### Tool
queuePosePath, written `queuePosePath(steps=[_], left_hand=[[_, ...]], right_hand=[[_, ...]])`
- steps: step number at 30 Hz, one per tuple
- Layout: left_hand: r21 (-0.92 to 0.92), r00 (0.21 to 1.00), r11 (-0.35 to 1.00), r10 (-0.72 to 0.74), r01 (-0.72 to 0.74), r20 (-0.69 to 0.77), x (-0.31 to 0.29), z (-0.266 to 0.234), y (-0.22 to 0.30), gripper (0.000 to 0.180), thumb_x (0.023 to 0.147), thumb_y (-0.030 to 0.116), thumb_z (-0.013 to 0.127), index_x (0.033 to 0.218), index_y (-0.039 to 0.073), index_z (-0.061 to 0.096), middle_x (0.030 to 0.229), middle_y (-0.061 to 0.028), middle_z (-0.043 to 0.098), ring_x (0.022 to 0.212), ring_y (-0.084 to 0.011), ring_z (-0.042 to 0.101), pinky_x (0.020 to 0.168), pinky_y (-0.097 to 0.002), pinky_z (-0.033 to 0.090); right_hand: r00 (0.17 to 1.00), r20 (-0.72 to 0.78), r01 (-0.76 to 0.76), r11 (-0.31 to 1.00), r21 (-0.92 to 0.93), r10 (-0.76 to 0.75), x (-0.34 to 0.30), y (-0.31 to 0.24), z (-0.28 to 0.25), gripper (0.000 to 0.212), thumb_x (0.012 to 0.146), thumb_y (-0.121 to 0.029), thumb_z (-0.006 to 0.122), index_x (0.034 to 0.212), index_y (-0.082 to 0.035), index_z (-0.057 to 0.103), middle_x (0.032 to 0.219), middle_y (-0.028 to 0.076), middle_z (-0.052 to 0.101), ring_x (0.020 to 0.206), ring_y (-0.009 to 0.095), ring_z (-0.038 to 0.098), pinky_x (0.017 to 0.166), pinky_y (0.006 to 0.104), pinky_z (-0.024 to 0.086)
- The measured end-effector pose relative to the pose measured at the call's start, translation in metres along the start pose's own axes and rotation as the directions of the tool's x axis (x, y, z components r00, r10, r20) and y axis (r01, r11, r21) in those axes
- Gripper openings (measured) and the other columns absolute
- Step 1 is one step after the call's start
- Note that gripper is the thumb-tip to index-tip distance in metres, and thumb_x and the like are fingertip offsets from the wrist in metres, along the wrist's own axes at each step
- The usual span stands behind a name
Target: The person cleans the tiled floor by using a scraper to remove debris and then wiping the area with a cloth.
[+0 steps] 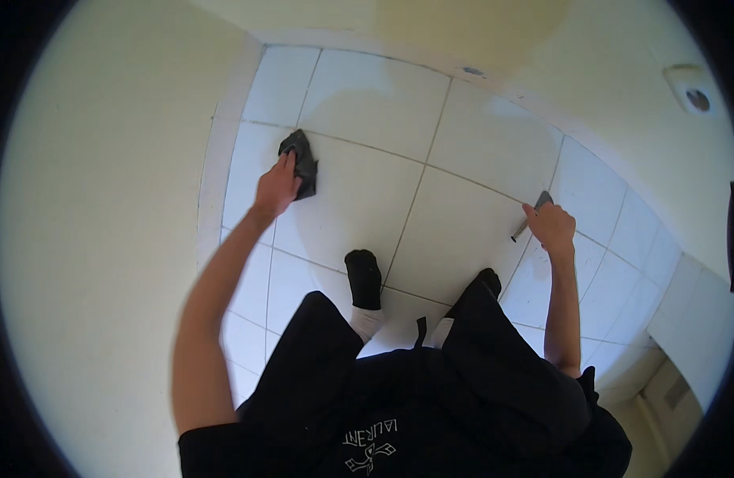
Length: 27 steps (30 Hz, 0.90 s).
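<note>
My left hand (pixel 278 188) presses down on a crumpled dark grey cloth (pixel 305 166) lying on the white floor tiles. Its fingers rest on top of the cloth, and some are bent into its folds. Over to the right, my right hand (pixel 553 226) is closed around a small scraper-like tool (pixel 520 231). A grey flat part of it shows beyond the fingers, and a narrow dark and silvery end sticks out toward the lower left. The middle of the tool is hidden in my grip, so its exact kind is unclear.
White square tiles (pixel 367 187) with dark grout lines cover the floor. Pale walls (pixel 112 199) bound it at left and far side. My feet in black socks (pixel 364 279) stand between my hands. A white wall fitting (pixel 690 89) is at the upper right.
</note>
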<state>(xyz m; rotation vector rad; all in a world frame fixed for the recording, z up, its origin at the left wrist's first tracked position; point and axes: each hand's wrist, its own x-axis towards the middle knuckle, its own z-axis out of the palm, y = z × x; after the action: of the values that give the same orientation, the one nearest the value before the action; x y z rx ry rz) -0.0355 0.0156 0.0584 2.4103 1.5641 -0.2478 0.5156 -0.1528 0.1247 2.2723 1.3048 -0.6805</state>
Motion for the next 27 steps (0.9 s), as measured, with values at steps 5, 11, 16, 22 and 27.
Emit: queuePosePath(steps=[5, 11, 16, 22, 27], left_hand=[[0.008, 0.973, 1.000, 0.018, -0.020, 0.231, 0.011, -0.122, -0.010, 0.046, 0.096, 0.023, 0.056, 0.136, 0.002, 0.049, 0.125, -0.0177, 0.058, 0.107, -0.0421, 0.063, 0.088, -0.0501, 0.054], [0.073, 0.995, 0.995, 0.068, -0.073, 0.074, 0.076, -0.154, -0.025, 0.047, 0.097, 0.025, 0.055, 0.138, 0.001, 0.051, 0.128, -0.0171, 0.060, 0.109, -0.0420, 0.062, 0.091, -0.0501, 0.053], [-0.058, 0.945, 0.943, -0.326, 0.328, 0.028, 0.143, -0.031, 0.009, 0.051, 0.099, 0.031, 0.051, 0.137, -0.002, 0.047, 0.127, -0.0257, 0.060, 0.112, -0.0456, 0.063, 0.095, -0.0542, 0.051], [0.154, 0.980, 0.976, 0.173, -0.157, -0.096, 0.165, 0.047, 0.344, 0.037, 0.098, 0.020, 0.051, 0.125, -0.005, 0.057, 0.134, -0.0239, 0.056, 0.119, -0.0338, 0.055, 0.089, -0.0415, 0.041], [-0.823, 0.760, 0.463, 0.647, -0.329, 0.061, 0.171, 0.053, 0.547, 0.030, 0.092, 0.021, 0.059, 0.109, -0.004, 0.062, 0.108, -0.0300, 0.066, 0.107, -0.0458, 0.063, 0.090, -0.0536, 0.052]], right_hand=[[0.996, 0.014, -0.089, 0.992, 0.090, 0.088, -0.018, 0.008, 0.048, 0.064, 0.097, -0.060, 0.053, 0.097, 0.000, 0.073, 0.092, 0.023, 0.074, 0.088, 0.040, 0.074, 0.077, 0.0498, 0.057], [0.962, -0.104, -0.203, 0.918, 0.341, 0.251, -0.016, 0.016, 0.081, 0.052, 0.097, -0.052, 0.056, 0.097, -0.002, 0.068, 0.090, 0.024, 0.073, 0.085, 0.042, 0.073, 0.073, 0.0537, 0.057], [0.940, -0.162, -0.208, 0.880, 0.427, 0.301, -0.015, 0.008, 0.088, 0.037, 0.095, -0.039, 0.057, 0.098, -0.003, 0.068, 0.087, 0.024, 0.073, 0.082, 0.045, 0.072, 0.075, 0.0561, 0.056], [0.947, 0.113, -0.199, 0.273, 0.941, 0.300, -0.045, 0.047, 0.102, 0.030, 0.098, -0.026, 0.053, 0.094, 0.002, 0.063, 0.075, 0.018, 0.070, 0.066, 0.029, 0.073, 0.056, 0.0395, 0.057], [0.974, 0.145, -0.107, -0.209, 0.972, 0.175, -0.095, 0.055, 0.093, 0.025, 0.100, -0.021, 0.051, 0.095, 0.001, 0.061, 0.065, 0.012, 0.065, 0.051, 0.019, 0.064, 0.045, 0.0282, 0.049]])
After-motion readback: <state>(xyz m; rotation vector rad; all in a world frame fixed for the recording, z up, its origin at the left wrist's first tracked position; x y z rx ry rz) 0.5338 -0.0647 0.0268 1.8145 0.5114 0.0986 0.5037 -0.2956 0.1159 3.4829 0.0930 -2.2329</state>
